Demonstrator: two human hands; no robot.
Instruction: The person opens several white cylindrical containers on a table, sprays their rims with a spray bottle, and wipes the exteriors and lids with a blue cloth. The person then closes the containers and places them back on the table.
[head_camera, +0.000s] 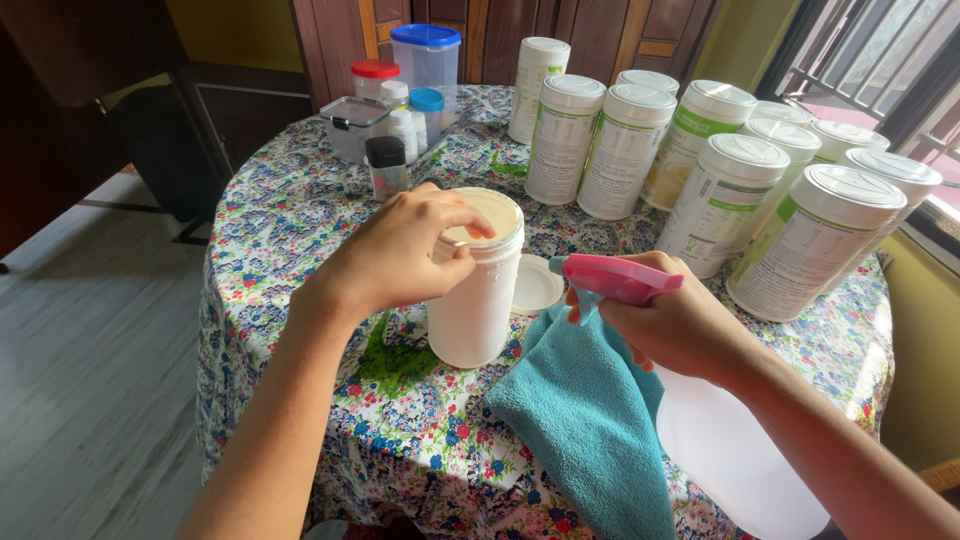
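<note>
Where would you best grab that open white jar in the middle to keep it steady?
Wrap the white jar around its bare lower body from the near left side. It stands upright, the left hand already covers the rim, and the loose lid and teal cloth crowd its right.

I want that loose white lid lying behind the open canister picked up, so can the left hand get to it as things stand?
Probably yes, but not directly. The left hand grips the rim of the open white canister, which stands between it and the lid. It would have to let go and reach around. The right hand holds a spray bottle.

Grey plank floor (90, 340), dark wooden doors (520, 30), and a daylit barred window (880, 60) at right.
</note>
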